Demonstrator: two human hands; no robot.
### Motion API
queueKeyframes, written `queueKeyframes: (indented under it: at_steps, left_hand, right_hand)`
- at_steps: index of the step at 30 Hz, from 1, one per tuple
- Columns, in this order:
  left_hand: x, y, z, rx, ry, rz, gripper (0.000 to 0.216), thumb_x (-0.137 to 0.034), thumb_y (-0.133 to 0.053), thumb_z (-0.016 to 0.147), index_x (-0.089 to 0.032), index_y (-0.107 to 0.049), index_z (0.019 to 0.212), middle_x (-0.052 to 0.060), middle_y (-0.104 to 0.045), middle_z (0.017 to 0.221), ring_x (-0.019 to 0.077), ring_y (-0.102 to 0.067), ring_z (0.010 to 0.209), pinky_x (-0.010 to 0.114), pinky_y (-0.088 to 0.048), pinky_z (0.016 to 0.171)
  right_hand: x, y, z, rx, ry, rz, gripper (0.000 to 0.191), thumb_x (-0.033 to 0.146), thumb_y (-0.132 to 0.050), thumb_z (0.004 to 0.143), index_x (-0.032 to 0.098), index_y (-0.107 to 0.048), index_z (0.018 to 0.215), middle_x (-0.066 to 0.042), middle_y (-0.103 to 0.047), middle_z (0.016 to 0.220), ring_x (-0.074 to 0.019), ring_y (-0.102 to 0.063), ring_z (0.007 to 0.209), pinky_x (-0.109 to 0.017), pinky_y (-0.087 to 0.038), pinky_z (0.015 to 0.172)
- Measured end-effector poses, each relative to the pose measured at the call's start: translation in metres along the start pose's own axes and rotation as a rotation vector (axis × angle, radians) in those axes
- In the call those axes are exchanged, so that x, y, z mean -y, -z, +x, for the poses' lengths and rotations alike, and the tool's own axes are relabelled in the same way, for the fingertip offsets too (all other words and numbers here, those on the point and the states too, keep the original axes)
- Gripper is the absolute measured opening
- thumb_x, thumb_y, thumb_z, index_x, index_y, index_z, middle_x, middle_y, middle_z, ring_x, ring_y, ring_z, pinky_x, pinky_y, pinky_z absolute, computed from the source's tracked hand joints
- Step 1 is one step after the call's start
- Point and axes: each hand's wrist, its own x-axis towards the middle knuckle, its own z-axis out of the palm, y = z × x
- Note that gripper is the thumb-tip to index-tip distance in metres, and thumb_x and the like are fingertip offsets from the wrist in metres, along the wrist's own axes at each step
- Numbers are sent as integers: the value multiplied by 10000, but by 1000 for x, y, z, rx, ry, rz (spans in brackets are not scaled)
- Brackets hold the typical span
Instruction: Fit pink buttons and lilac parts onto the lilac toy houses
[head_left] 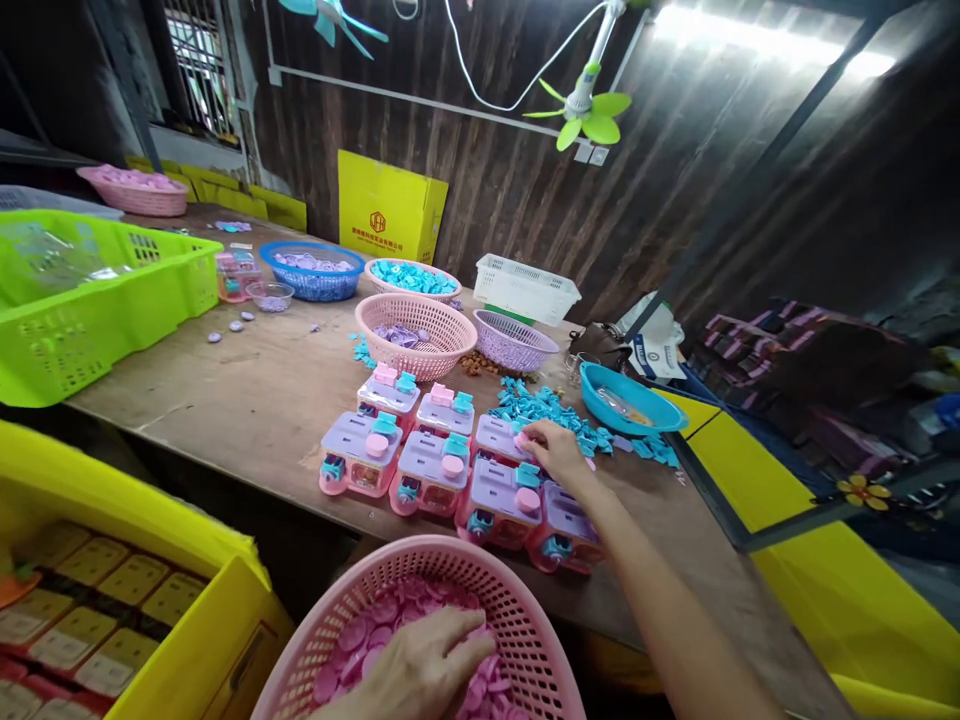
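Note:
Several small toy boxes with lilac lids and pink bases stand in two rows at the table's front, among them a front box (431,470). Most lids carry a blue clip and a round pink piece. My right hand (555,452) is closed, its fingertips pressing a round pink disc (520,440) onto the lid of a back-row box (495,432). Below the table edge, a pink basket (536,610) holds many pink discs (356,632). My left hand (424,660) lies in it with fingers curled down into the discs; its fingertips are hidden.
Loose blue pieces (555,408) are scattered behind the boxes, near a blue oval basket (637,405). Further back stand a pink basket (412,345), a lilac basket (517,345) and a white crate (525,285). A green crate (120,320) and a yellow carton (202,660) are at left.

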Motion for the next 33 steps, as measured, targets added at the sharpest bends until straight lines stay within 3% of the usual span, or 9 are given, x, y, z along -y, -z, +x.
queueKeyframes:
  at_steps: [10,14,20,24,31,33]
  left_hand:
    - [6,-1,-17,74,104,3,309,-79,-415,774,-174,-570,1023,81,-677,965,182,-653,821,252,-550,702]
    - [9,-7,-21,127,162,-11,336,-41,-421,727,-176,-588,986,77,-677,943,175,-651,783,249,-547,692]
    - [13,-11,-25,217,221,-45,409,2,-406,692,-177,-578,1018,83,-659,1010,182,-640,869,266,-540,741]
    - [13,-9,-21,299,247,-75,449,25,-387,698,-171,-571,1058,84,-647,1029,188,-629,899,295,-535,770]
    - [20,3,-13,461,355,-40,443,-13,-412,729,-158,-553,1123,96,-624,1066,188,-593,962,337,-493,857]
    - [21,10,-13,508,406,-25,429,-16,-407,741,-150,-557,1121,100,-626,1053,184,-591,958,333,-483,862]
  right_hand:
    - [-8,-1,-4,147,150,-102,190,240,-470,827,186,-652,822,-43,-533,768,-172,-533,706,-316,-436,710]
    - [-13,-3,-7,164,166,-115,246,277,-423,864,209,-657,894,-58,-533,825,-183,-528,742,-324,-441,731]
    - [-20,-6,-9,109,179,-113,251,286,-436,867,217,-671,923,-58,-538,820,-191,-537,755,-326,-448,733]
    - [-16,-8,-12,140,184,-170,307,259,-376,895,195,-663,983,-63,-539,822,-182,-524,744,-306,-442,721]
    - [-5,8,-11,288,219,-469,359,147,-387,845,161,-608,1127,-124,-566,988,-249,-468,885,-379,-410,794]
    - [2,17,-17,214,200,-418,385,133,-420,814,173,-576,1164,-116,-555,1047,-252,-476,928,-394,-406,822]
